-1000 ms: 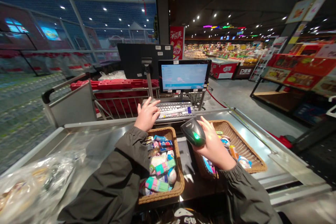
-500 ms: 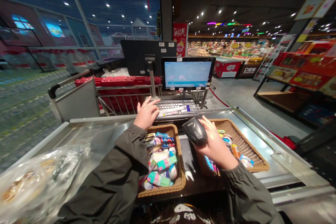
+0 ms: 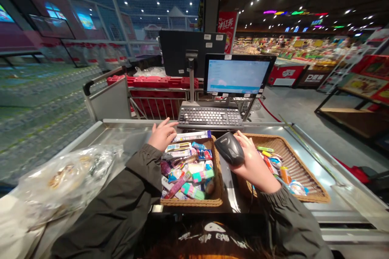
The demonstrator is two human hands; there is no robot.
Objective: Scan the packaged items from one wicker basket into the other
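Observation:
My left hand (image 3: 163, 135) is at the far left corner of the left wicker basket (image 3: 221, 186). Between its thumb and palm it grips one end of a long, narrow white packet with a blue tip (image 3: 194, 135), which lies across the basket's far rim. The fingers reach towards the left end of the black keyboard (image 3: 209, 116). In the basket is a jumble of small wrapped snacks (image 3: 182, 170). My right hand (image 3: 253, 166) is wrapped around a black handheld barcode scanner (image 3: 230, 148), held above the gap between the two baskets.
Right of the scanner, a second wicker basket (image 3: 313, 182) holds several small packets. A lit monitor (image 3: 238, 76) stands behind the keyboard, beside another screen turned away (image 3: 174, 52). Clear plastic bags (image 3: 67, 178) lie on the metal counter (image 3: 127, 127) at left. Metal railings stand beyond.
My left hand has drawn the white packet off the keyboard, leftward and nearer, to the basket's far rim. The scanner stays in my right hand. The whole view has shifted.

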